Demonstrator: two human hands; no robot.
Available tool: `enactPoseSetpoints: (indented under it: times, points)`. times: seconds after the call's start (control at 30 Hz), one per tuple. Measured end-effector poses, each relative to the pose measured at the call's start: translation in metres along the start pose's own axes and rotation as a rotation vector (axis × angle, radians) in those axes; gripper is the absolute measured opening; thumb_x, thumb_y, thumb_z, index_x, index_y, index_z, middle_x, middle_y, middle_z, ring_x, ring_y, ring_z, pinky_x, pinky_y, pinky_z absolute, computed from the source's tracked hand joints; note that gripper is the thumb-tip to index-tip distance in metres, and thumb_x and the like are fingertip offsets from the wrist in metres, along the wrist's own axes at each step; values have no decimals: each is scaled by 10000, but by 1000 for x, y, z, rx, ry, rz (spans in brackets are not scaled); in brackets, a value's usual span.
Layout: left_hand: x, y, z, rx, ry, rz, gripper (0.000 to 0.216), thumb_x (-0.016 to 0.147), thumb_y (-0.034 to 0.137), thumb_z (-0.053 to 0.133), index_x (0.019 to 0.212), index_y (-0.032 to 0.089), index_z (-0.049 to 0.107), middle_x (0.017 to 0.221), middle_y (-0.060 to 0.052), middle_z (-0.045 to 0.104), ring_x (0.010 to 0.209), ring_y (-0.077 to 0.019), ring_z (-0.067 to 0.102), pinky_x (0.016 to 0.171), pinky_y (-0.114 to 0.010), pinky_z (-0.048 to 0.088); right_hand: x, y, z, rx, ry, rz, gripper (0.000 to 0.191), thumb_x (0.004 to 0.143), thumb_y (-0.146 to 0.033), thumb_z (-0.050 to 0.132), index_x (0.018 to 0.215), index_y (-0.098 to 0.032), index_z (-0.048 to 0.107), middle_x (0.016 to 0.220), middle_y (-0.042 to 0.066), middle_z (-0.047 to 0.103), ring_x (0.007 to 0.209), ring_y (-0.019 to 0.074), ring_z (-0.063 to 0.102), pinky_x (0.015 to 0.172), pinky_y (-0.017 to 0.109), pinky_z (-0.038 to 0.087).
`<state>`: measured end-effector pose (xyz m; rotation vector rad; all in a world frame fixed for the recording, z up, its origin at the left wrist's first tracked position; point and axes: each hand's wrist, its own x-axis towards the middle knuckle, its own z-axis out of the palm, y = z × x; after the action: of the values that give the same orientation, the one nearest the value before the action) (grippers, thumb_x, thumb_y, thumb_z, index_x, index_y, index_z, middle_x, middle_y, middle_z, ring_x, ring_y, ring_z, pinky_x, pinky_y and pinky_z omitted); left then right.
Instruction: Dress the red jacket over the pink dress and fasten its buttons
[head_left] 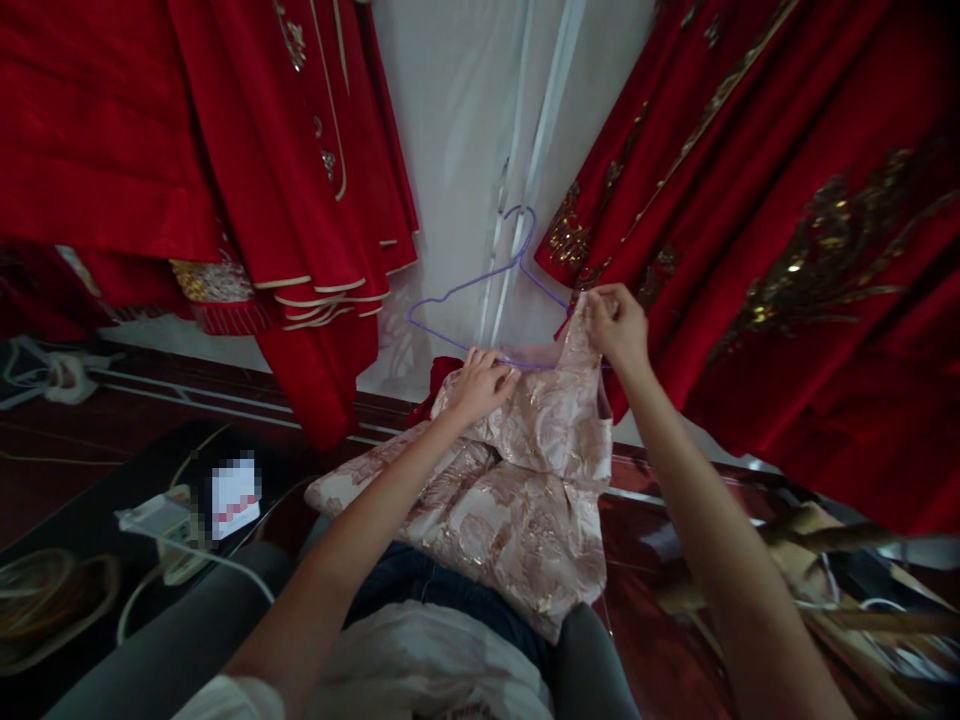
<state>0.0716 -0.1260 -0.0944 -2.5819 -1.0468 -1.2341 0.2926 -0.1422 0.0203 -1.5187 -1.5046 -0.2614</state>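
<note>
A pale pink and gold brocade dress (525,510) with a floral pattern lies across my lap, its bodice towards the wall. A thin purple clothes hanger (466,285) stands at its neckline, hook upward. The hanger's right shoulder goes into the dress's right strap, while its left shoulder is bare. My right hand (621,325) pinches the top of that right strap. At the left side of the neckline, my left hand (486,385) has its fingers curled over the dress edge, beside the hanger's lower bar. Whether those fingers also grip the bar is hidden.
Red embroidered garments hang at the left (277,180) and right (780,220) before a pale wall (450,130). On a dark surface to my left are a white card-like item (235,497), a cable and a round container (52,605). Blurred clutter (862,600) lies at right.
</note>
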Motion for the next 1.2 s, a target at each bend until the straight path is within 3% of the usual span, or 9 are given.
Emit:
enactPoseSetpoints:
  times: [0.17,0.33,0.43,0.57,0.7,0.93,1.2]
  points:
    - [-4,6,-3,-33,17,-54,317,960,370,424,809,208,651,996,-61,628,1003,-197,533,970,-403,387,-21,-6,32,-30,-72,60,418,931,-525,333,1059,-213,580,979,89,692,901,241,635,813,323,448]
    - [7,-14,-41,-207,-75,107,248,907,412,542,807,200,620,1141,-62,627,1099,-180,543,1018,-372,389,-25,-2,23,5,-35,114,436,886,-614,391,906,-227,590,805,38,679,746,205,622,712,269,437]
    - [20,-45,-75,-368,-72,98,236,848,428,629,803,196,639,1129,-59,645,1080,-177,573,990,-359,419,-18,0,9,-1,27,73,416,873,-604,430,860,-224,599,776,31,669,735,202,615,689,263,421]
    - [21,-111,-118,-547,-41,-178,339,797,495,658,834,158,667,857,-63,693,804,-169,635,779,-315,498,-8,8,1,47,67,33,376,833,-576,519,818,-214,617,749,25,669,720,203,611,644,264,400]
    - [0,-164,-145,-601,28,-422,425,663,538,752,790,136,696,819,-77,719,743,-175,643,721,-285,496,-3,15,0,87,80,13,332,821,-537,564,805,-212,632,714,13,657,698,193,610,625,261,389]
    - [-23,-184,-147,-639,-5,-644,486,533,582,800,753,152,741,783,-77,738,698,-180,650,706,-288,506,0,17,-1,123,50,47,310,804,-516,584,785,-211,635,642,-8,609,631,170,574,593,255,385]
    - [-5,-176,-142,-707,93,-526,443,617,546,781,801,148,713,898,-83,735,809,-177,649,780,-288,498,2,15,-8,23,83,-32,289,820,-501,579,820,-220,645,707,13,662,680,197,617,634,270,406]
